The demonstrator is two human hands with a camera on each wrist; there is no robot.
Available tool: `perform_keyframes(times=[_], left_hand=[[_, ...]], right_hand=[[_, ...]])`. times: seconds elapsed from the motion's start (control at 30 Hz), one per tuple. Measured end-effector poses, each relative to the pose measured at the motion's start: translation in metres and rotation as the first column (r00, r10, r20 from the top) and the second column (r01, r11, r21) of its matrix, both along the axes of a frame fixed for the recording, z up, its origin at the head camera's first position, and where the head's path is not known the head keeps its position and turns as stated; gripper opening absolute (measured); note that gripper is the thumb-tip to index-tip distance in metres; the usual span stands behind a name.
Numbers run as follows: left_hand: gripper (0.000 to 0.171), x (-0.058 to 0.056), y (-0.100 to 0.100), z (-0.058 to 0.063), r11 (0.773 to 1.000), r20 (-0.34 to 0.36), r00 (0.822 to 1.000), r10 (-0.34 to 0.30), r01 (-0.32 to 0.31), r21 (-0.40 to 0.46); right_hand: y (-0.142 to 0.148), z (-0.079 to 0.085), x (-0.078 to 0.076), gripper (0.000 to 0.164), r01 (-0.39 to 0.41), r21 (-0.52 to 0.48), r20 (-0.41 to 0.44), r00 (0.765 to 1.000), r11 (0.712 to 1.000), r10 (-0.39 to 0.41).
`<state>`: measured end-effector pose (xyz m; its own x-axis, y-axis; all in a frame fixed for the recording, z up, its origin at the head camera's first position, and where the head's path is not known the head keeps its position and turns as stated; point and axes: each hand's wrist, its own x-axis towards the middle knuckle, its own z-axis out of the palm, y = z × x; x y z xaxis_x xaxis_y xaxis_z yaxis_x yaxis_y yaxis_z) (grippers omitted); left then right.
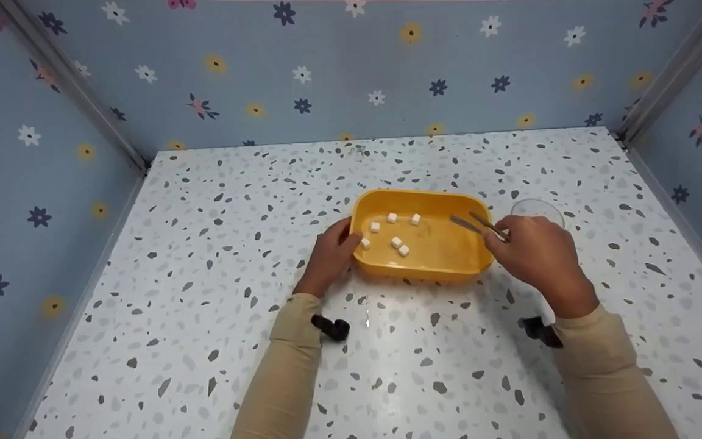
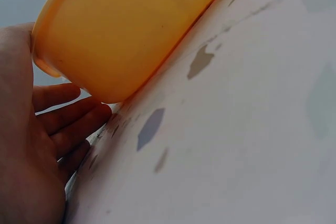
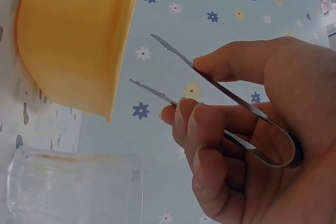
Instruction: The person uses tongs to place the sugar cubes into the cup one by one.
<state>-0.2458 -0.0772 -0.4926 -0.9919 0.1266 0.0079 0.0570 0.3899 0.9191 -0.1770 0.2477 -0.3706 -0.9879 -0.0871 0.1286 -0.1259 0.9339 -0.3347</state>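
A yellow plastic tub [image 1: 448, 250] sits on the speckled table, with several small white cubes [image 1: 404, 250] scattered mostly in its left half. My left hand [image 1: 329, 256] holds the tub's left end, thumb over the rim. In the left wrist view, the fingers [image 2: 73, 121] lie against and below the outer wall. Between thumb and fingers, my right hand [image 1: 540, 256] grips metal tongs [image 3: 226, 90]. Their serrated tips are apart with nothing between them, above the tub's right part in the head view. A clear cup [image 3: 79, 187] stands right of the tub, partly hidden behind the right hand in the head view.
The white table [image 1: 217, 244] with grey flecks is bounded by a flowered blue panel [image 1: 363, 67] at the back and similar panels at both sides. Dark camera mounts [image 1: 333, 329] sit on both wrists.
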Motion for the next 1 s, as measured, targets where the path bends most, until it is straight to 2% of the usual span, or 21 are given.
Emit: perform_keyframes(times=[0.13,0.37,0.57,0.9,1.0], left_hand=[[0.051,0.001,0.001,0.001,1.0,0.021,1.0,0.002,-0.002,0.006],[0.052,0.0,0.002,0.001,1.0,0.025,1.0,0.008,-0.008,-0.004],[0.052,0.0,0.001,0.001,1.0,0.024,1.0,0.009,-0.009,-0.001],[0.054,0.001,0.001,0.001,1.0,0.045,0.999,0.016,-0.015,-0.006],[0.052,0.001,0.001,0.001,1.0,0.034,0.999,0.018,-0.018,0.007]], right_hand=[[-0.003,-0.004,0.0,0.031,-0.018,0.007,-0.015,1.0,1.0,0.018],[-0.009,-0.007,-0.001,0.034,-0.022,0.02,0.034,0.999,1.0,0.021],[-0.014,-0.012,-0.003,0.035,-0.048,0.033,0.043,0.998,0.998,0.047],[-0.018,-0.016,-0.002,0.033,-0.061,0.023,0.035,0.998,0.998,0.06],[-0.019,-0.018,-0.002,0.03,-0.077,0.026,0.004,0.997,0.997,0.077]])
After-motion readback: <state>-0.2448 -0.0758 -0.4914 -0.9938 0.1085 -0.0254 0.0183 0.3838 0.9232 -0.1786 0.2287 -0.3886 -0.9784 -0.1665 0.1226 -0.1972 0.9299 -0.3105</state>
